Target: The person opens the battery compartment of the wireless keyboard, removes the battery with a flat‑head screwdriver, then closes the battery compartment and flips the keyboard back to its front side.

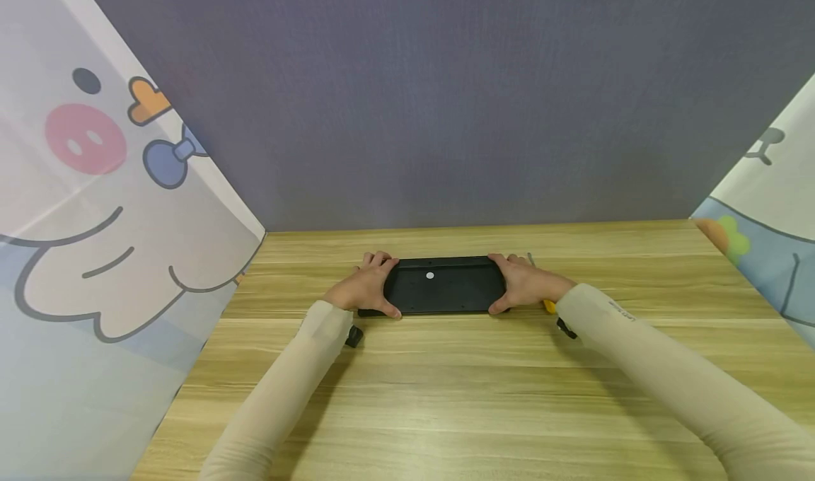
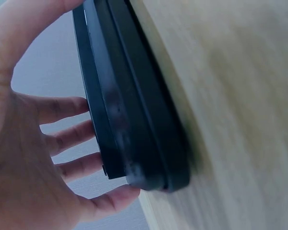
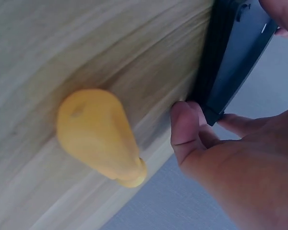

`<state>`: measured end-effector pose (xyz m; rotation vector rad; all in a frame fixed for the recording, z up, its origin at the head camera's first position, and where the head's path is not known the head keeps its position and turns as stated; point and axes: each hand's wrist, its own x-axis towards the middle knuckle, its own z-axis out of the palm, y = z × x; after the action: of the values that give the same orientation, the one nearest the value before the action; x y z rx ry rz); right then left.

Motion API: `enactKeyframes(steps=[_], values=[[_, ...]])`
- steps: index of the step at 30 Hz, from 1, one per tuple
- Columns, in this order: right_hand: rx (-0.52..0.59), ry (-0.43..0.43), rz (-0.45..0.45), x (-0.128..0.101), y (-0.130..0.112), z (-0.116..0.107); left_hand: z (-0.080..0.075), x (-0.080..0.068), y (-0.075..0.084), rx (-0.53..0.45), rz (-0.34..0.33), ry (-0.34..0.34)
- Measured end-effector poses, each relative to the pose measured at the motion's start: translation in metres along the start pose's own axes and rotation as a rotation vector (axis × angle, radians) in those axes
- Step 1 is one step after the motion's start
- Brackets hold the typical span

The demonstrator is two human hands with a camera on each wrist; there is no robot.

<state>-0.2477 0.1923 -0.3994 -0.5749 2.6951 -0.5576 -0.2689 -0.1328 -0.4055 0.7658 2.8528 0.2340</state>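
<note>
A shallow black rectangular panel (image 1: 446, 293) with a raised rim and a white round dot lies lengthwise between both hands. Its left end is gripped by my left hand (image 1: 371, 286), thumb at the near edge and fingers at the far edge. My right hand (image 1: 522, 284) holds the right end the same way. In the left wrist view, the panel (image 2: 93, 96) overlaps a thicker black body (image 2: 149, 120) close over the wood. Beside the right hand lies a screwdriver with a yellow handle (image 3: 98, 136), its thin shaft (image 1: 530, 259) showing past the hand in the head view.
The wood-grain table (image 1: 446, 396) meets a grey partition (image 1: 446, 113) behind the panel. Side walls printed with cartoon figures (image 1: 89, 141) stand left and right. Small black devices (image 1: 354, 337) sit under both wrists.
</note>
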Motion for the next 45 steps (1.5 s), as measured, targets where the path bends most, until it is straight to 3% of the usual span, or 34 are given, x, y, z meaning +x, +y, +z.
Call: enactKeyframes(steps=[13, 23, 32, 45], values=[[0.019, 0.012, 0.033, 0.002, 0.004, 0.003, -0.001, -0.004, -0.004, -0.019, 0.049, 0.036], [0.027, 0.012, 0.006, -0.007, 0.004, 0.001, 0.002, -0.011, -0.024, -0.128, 0.108, 0.054], [0.031, 0.014, -0.036, -0.017, 0.006, 0.002, 0.001, -0.019, -0.037, -0.16, 0.067, 0.037], [0.032, 0.137, -0.085, -0.042, 0.025, 0.0, -0.002, -0.029, -0.045, -0.238, 0.025, 0.007]])
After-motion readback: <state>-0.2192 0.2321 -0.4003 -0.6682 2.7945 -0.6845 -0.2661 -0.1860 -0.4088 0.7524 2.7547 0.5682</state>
